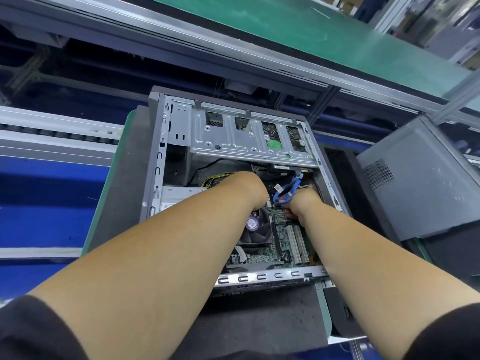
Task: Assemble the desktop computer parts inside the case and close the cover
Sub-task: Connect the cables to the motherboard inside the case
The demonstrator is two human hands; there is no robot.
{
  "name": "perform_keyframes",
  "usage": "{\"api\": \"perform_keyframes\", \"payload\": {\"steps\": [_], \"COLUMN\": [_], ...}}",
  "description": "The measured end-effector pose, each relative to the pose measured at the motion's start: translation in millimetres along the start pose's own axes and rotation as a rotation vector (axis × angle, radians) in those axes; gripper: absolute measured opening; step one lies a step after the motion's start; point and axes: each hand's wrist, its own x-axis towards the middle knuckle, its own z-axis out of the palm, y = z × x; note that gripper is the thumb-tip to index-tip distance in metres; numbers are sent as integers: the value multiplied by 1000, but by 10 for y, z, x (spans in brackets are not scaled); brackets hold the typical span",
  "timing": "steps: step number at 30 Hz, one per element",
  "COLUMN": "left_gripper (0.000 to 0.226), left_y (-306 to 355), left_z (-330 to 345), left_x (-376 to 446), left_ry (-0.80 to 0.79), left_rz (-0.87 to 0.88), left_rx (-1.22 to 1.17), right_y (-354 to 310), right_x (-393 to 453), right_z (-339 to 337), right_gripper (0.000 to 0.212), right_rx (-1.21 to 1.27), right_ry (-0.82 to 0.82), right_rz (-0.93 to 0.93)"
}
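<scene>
Bright, even overhead light, soft shadows. Glare on the drive cage (249,136) beyond the hands. Wide-angle bends the edges; corners soft. Case interior near the fingers dim, maybe slightly blurred.

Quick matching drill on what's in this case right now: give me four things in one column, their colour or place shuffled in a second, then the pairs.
Things:
1. SATA cable
2. CPU fan
3. drive cage
4. side cover

Descriptions:
A. silver metal, at the far end of the case
B. grey, outside the case to the right
C. blue, looped beside the right hand
D. black with a purple round sticker, below the left hand

Pairs: 1-C, 2-D, 3-A, 4-B
</scene>
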Motion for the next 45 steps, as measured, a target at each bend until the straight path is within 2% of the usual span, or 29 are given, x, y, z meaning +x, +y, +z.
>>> {"api": "perform_keyframes", "payload": {"steps": [5, 7, 9, 12, 15, 17, 20, 22, 27, 32, 35, 37, 39, 40, 43, 45], "left_gripper": [27, 22, 34, 38, 33, 34, 28, 27, 22, 41, 64, 58, 29, 25, 42, 38], "left_y": [0, -5, -9, 12, 37, 43, 31, 40, 50, 35, 25, 13, 14, 21, 38, 45], "left_z": [28, 6, 11, 13, 14, 22, 40, 31, 11, 31, 34, 30, 16, 4, -5, 0], "left_x": [75, 68, 109, 139, 141, 139, 169, 136, 47, 84, 82, 80, 81, 56, -1, -20], "left_ry": [16, -5, -37, 9, 40, 44, 23, -4, 11, 35, 5, -25, -57, -61, -74, -79], "left_rz": [-27, 7, 13, 30, 68, 33, -4, -15, -40, -71, -54, -39, -32, -38, -57, -54], "left_rx": [-20, 3, -12, -48, -71, -173, -530, -664, -735, -777, -783, -794, -836, -860, -930, -973], "right_y": [-59, -74, -63, -84, -115, -108, -90, -82, -79, -94, -95, -86, -81, -77, -66, -59], "right_x": [-138, -174, -219, -289, -350, -372, -396, -404, -441, -462, -459, -453, -443, -439, -428, -422], "right_z": [-15, -98, -196, -259, -250, -252, -277, -293, -300, -304, -309, -307, -305, -303, -300, -297], "right_gripper": [23, 22, 18, 3, 18, 21, 16, 16, 23, 22, 23, 24, 25, 25, 26, 26], "right_rx": [293, 397, 459, 502, 541, 559, 570, 561, 572, 604, 618, 627, 632, 629, 622, 609], "right_ry": [-196, -345, -478, -643, -757, -778, -783, -773, -750, -732, -722, -721, -724, -729, -746, -748], "right_rz": [216, 305, 376, 419, 412, 405, 417, 427, 426, 421, 417, 418, 420, 417, 394, 379]}}
